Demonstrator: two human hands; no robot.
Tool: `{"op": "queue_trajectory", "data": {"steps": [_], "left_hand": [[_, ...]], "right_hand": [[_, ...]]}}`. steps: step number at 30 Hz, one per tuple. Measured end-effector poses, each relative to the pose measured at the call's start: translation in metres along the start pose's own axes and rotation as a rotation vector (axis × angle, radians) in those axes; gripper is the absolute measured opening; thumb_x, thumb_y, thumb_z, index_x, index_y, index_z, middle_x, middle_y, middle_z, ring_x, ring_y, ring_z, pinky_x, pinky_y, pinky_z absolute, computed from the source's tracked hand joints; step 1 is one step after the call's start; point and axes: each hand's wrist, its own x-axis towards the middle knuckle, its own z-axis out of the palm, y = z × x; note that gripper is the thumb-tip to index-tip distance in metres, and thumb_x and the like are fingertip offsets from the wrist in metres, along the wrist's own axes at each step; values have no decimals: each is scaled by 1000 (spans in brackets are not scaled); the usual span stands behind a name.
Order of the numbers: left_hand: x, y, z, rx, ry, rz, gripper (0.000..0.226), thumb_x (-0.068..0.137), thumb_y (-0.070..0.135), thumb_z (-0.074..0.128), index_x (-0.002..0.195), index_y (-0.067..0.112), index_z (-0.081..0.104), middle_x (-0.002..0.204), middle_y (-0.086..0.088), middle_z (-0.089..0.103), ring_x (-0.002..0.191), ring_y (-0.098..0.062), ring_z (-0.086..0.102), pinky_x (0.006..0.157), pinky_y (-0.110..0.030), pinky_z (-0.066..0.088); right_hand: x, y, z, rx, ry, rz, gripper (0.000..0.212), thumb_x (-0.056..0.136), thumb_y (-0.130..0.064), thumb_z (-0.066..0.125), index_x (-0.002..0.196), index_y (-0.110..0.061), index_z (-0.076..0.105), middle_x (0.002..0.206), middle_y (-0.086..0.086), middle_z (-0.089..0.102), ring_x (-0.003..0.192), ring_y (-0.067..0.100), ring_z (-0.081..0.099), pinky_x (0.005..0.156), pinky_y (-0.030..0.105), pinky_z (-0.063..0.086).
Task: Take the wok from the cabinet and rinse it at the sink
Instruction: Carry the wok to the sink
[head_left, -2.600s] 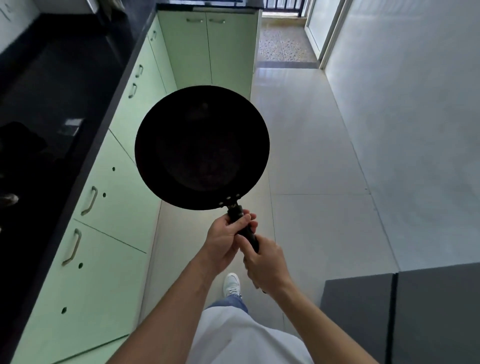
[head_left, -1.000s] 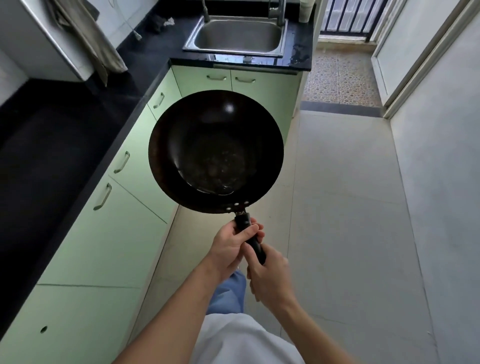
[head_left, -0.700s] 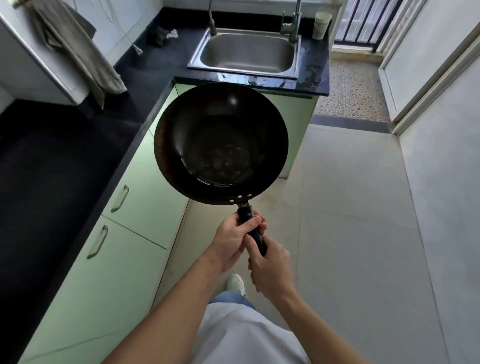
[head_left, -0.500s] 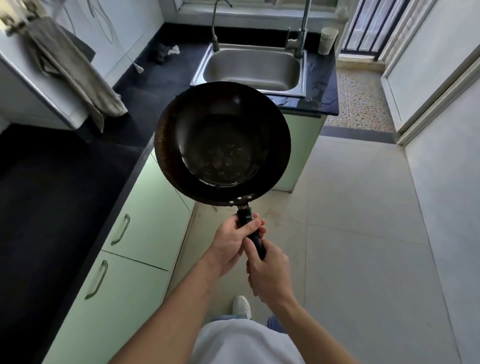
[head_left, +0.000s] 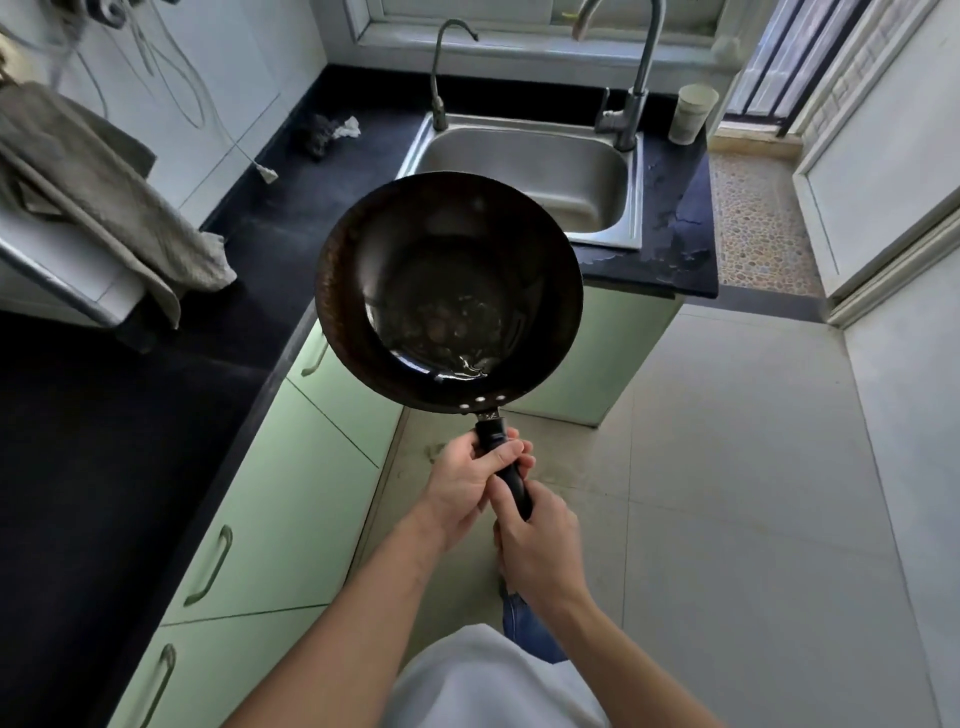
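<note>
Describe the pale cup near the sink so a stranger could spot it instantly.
Find the steel sink set in the black countertop under the window. At its back right corner rises the tall faucet, and just right of that, on the counter's far corner, stands the cup. It is the only upright, pale, tapered container there; the other small item, a crumpled rag, lies left of the sink.

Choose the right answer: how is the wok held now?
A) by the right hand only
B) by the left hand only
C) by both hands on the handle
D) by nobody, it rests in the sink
C: the left hand and the right hand both grip the handle of the wok, in the air before the sink.
</note>
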Motion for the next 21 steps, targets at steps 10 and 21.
{"op": "queue_trajectory", "data": {"steps": [10, 21], "left_hand": [[135, 83, 60, -40, 49, 6, 18, 94, -4, 54, 112, -4, 53, 89, -11, 65, 72, -14, 67, 76, -23, 59], [222, 135, 86, -44, 78, -1, 23, 93, -1, 58, 115, -5, 55, 89, -8, 68, 76, -14, 68, 75, -24, 58]], "right_hand": [[161, -59, -40, -58, -59, -10, 41, 94, -41, 58, 72, -6, 60, 57, 10, 64, 45, 16, 53, 47, 39, 49], [263, -93, -51, -24, -73, 16, 40, 92, -43, 57, 67, -12, 58, 57, 4, 62, 48, 19, 52, 48, 45, 50]]}}
